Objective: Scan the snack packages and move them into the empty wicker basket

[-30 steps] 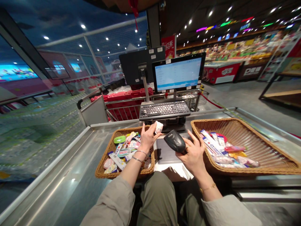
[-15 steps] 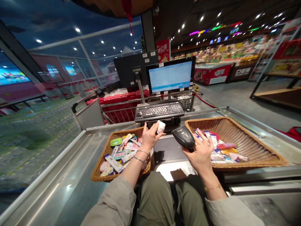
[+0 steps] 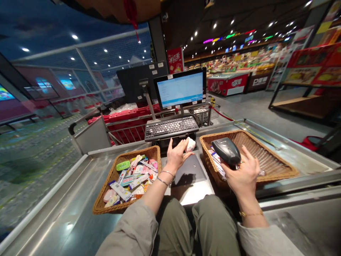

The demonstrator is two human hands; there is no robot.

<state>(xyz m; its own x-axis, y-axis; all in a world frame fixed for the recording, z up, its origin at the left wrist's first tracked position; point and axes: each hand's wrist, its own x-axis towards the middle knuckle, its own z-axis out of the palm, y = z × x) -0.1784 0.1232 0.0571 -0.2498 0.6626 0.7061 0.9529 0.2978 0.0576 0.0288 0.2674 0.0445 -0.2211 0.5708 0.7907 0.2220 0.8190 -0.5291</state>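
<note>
My left hand (image 3: pixel 178 154) pinches a small white item (image 3: pixel 190 144) between thumb and fingers, over the grey plate (image 3: pixel 190 172) below the keyboard; its exact kind I cannot make out. My right hand (image 3: pixel 243 170) is wrapped round a black handheld barcode scanner (image 3: pixel 226 151), held above the right wicker basket (image 3: pixel 279 169). That basket's packets are mostly hidden behind the scanner and hand. Left of my left hand lies another wicker basket (image 3: pixel 99 193), filled with small packets, long narrow boxes and a green pack (image 3: pixel 123 165).
A keyboard (image 3: pixel 172 127) and a lit monitor (image 3: pixel 181 89) stand ahead. Behind them is a metal cart (image 3: pixel 125 129) with red contents. The steel counter (image 3: pixel 80 185) has raised edges on both sides. Shop shelves and a red freezer (image 3: pixel 227 85) are farther right.
My left hand has carried the white item rightward, toward the right basket. The scanner has moved right and now covers much of that basket's contents. My view has turned slightly to the right.
</note>
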